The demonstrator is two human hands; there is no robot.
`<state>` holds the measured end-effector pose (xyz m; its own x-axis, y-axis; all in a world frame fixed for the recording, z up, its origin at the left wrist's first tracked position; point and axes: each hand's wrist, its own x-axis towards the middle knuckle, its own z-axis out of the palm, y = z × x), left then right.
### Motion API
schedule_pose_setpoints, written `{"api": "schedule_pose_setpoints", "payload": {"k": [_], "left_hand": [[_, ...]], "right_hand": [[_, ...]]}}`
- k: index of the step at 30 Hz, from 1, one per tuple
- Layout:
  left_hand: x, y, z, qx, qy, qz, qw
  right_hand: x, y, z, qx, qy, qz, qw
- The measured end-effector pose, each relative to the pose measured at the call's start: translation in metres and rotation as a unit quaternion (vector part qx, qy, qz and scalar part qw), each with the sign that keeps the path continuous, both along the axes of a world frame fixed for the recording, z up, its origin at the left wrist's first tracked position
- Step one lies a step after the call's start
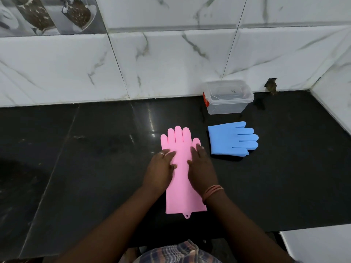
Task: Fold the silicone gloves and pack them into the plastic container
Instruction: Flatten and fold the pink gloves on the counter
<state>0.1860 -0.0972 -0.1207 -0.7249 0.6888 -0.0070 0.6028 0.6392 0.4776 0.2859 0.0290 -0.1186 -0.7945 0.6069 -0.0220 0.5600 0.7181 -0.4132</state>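
A pink silicone glove [181, 149] lies flat and full length on the black counter, fingers pointing toward the wall. My left hand [161, 168] presses on its left side with straight fingers. My right hand [201, 166] presses flat on its right side near the thumb. A blue silicone glove [230, 139] lies to the right, folded, its fingers pointing right. Behind it, by the wall, stands a clear plastic container [228, 103] with a red latch, open and with nothing inside.
The black stone counter [95, 149] runs wide to the left and ends at a front edge near my body. White marble tiles [171, 63] back it, and a side wall closes it at the far right.
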Motion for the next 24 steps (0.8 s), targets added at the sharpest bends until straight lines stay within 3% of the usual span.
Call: {"api": "schedule_pose_setpoints", "payload": {"k": [5, 11, 14, 16, 20, 24], "left_hand": [[-0.001, 0.004, -0.015, -0.033, 0.018, -0.016, 0.999], [-0.02, 0.019, -0.017, 0.047, -0.036, 0.058, 0.997], [-0.033, 0.036, -0.019, 0.036, -0.071, 0.061, 0.995], [-0.032, 0.043, -0.023, 0.049, -0.083, 0.061, 0.993], [-0.02, 0.045, -0.039, 0.075, -0.072, 0.078, 0.992], [-0.02, 0.044, -0.051, 0.073, -0.05, 0.076, 0.993]], "right_hand": [[0.0, -0.005, -0.028, -0.027, -0.036, -0.004, 0.999], [-0.015, 0.011, -0.019, -0.022, 0.085, -0.074, 0.993], [-0.03, 0.024, -0.017, 0.001, 0.083, -0.075, 0.994], [-0.037, 0.025, -0.018, -0.037, 0.097, -0.099, 0.99], [-0.043, 0.026, -0.022, -0.113, 0.173, -0.183, 0.961], [-0.047, 0.034, -0.016, -0.232, 0.267, -0.287, 0.89]]}}
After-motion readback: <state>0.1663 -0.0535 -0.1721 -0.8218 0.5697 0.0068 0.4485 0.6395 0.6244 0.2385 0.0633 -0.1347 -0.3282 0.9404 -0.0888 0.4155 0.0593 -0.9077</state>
